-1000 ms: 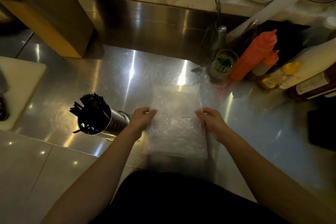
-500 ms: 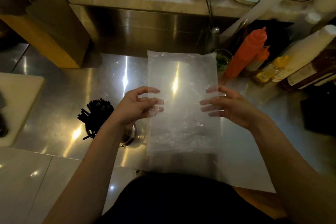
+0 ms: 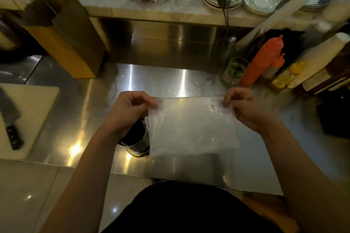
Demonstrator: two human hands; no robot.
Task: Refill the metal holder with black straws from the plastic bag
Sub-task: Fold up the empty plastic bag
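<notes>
A clear plastic bag [image 3: 191,128] hangs flat and folded above the steel counter; no straws show inside it. My left hand [image 3: 128,109] pinches its upper left corner and my right hand [image 3: 244,108] pinches its upper right corner. The metal holder [image 3: 137,143] stands upright on the counter beneath my left wrist, partly behind the bag's left edge. Its dark inside shows, but the black straws are mostly hidden by my hand.
A white cutting board [image 3: 32,111] with a knife [image 3: 10,123] lies at the left. A brown paper bag [image 3: 68,36] stands at the back left. Sauce bottles [image 3: 261,60], a glass [image 3: 235,71] and other bottles crowd the back right. Stacked plates [image 3: 261,2] sit on the upper ledge.
The bag, held tall and unfolded half a second ago, is now shorter and wider, gripped at its top corners. My left hand has moved over the holder.
</notes>
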